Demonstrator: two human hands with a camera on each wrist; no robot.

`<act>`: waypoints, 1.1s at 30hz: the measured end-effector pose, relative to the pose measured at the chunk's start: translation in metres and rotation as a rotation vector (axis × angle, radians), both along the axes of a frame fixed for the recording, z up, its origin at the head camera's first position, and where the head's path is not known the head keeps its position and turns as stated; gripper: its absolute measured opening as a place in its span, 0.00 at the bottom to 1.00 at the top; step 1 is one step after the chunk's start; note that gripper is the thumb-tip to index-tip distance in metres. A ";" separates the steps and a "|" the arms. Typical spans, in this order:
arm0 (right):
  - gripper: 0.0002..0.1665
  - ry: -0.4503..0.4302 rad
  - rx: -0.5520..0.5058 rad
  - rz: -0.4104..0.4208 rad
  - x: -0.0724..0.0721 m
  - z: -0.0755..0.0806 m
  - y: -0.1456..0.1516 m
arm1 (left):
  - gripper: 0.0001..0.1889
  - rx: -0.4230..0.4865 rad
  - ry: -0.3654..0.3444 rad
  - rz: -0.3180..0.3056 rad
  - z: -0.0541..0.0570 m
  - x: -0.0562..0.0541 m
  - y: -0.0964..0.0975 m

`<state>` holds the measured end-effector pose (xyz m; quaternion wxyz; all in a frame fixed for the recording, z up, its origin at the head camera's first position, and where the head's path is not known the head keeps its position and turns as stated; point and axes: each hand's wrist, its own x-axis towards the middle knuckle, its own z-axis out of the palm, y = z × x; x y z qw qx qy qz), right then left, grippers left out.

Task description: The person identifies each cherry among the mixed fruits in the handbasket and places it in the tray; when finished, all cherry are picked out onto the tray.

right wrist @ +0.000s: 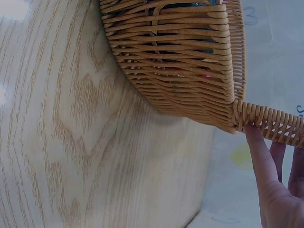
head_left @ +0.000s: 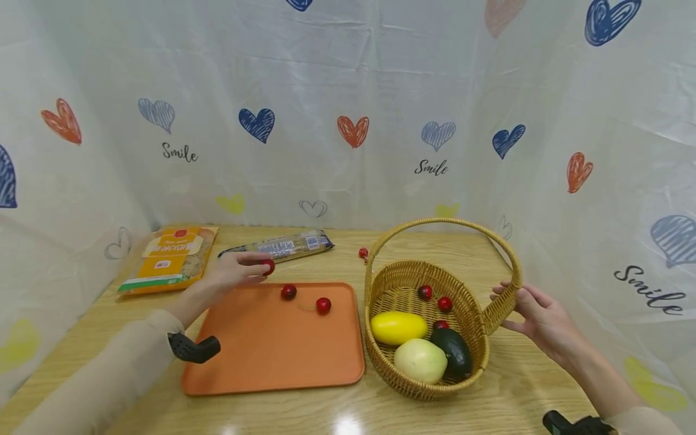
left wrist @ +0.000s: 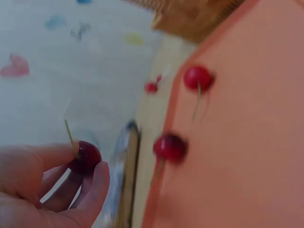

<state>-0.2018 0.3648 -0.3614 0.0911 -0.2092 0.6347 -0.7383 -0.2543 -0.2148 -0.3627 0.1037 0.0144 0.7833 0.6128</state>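
My left hand [head_left: 237,270] pinches a dark red cherry [left wrist: 86,158] by its sides, stem pointing up, over the far left part of the orange tray [head_left: 272,362]. Two more cherries, one near the tray's back edge [head_left: 289,292] and one with a stem [head_left: 323,306], lie on the tray. At the right, my right hand [head_left: 549,320] grips the handle of a wicker basket [right wrist: 175,61], thumb near where the handle meets the rim. Inside the basket are several cherries [head_left: 444,304], a yellow oval fruit [head_left: 399,328], a pale green round fruit [head_left: 420,360] and a dark green avocado-like fruit [head_left: 451,353].
An orange food bag [head_left: 168,260] lies at the back left of the wooden table [head_left: 522,386]. Beside it, a long clear packet [head_left: 288,244] lies behind the tray. A small red wrapped item [head_left: 363,254] sits left of the basket. A heart-print curtain [head_left: 304,169] surrounds the table.
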 end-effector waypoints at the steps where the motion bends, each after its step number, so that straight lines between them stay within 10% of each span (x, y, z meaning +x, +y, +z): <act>1: 0.24 0.001 0.001 -0.003 0.000 0.000 0.000 | 0.28 -0.004 -0.006 0.013 -0.003 -0.002 -0.009; 10: 0.24 0.006 0.014 -0.017 -0.001 0.001 -0.001 | 0.28 -0.148 -0.040 0.099 -0.024 -0.006 -0.059; 33: 0.25 0.020 -0.003 0.000 0.000 0.000 -0.001 | 0.24 -0.408 0.054 0.071 -0.036 -0.003 -0.049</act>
